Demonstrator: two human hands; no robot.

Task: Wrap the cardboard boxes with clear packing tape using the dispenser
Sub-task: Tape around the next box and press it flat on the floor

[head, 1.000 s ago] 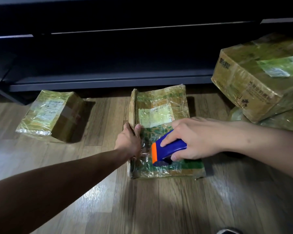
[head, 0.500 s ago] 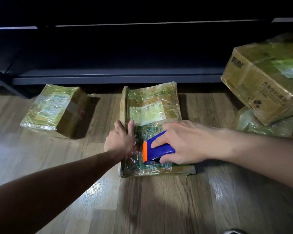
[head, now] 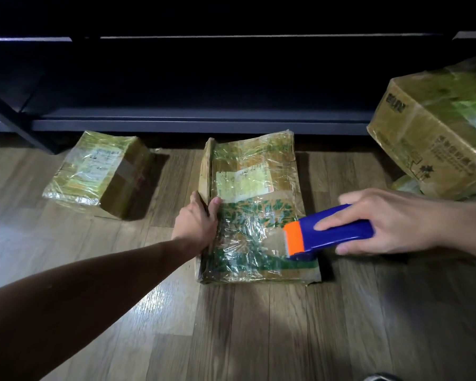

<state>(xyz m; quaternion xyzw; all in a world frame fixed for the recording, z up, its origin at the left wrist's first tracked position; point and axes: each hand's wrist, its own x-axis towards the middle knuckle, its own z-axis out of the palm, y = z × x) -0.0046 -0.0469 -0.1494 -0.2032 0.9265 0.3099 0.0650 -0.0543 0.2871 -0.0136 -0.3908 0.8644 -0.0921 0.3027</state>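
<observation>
Nearest me: wood floor (head: 259,325), with a bright glare patch on the left. The left forearm comes in from the bottom left.

The flat box (head: 259,259), the one being worked, lies on the floor at centre frame with its long side running away from me. Its top is covered in wrinkled clear tape over a green leaf print.

Left hand (head: 197,224) grips the box's left edge about halfway along. The thumb sits on the top face and the fingers wrap the outside of the raised side flap.

Right hand (head: 390,224) is curled round the tape dispenser (head: 327,233), with fingers across the blue body and the thumb underneath. The orange toothed end points left, over the box's near right part. A smooth clear strip lies on the box just left of the teeth. I can't tell whether the dispenser is touching the box or sitting just above it.

Further along the box top there's a pale label (head: 243,182) under the film.

Small box (head: 99,171) sits to the left, well apart from the flat one. It's taped over and turned at an angle.

Big box (head: 434,127) is far right, tilted, and looks propped on another wrapped package.

At the back is a dark shelf unit (head: 198,119). Its bottom shelf is just above the floor, and the far ends of the boxes almost reach it.
</observation>
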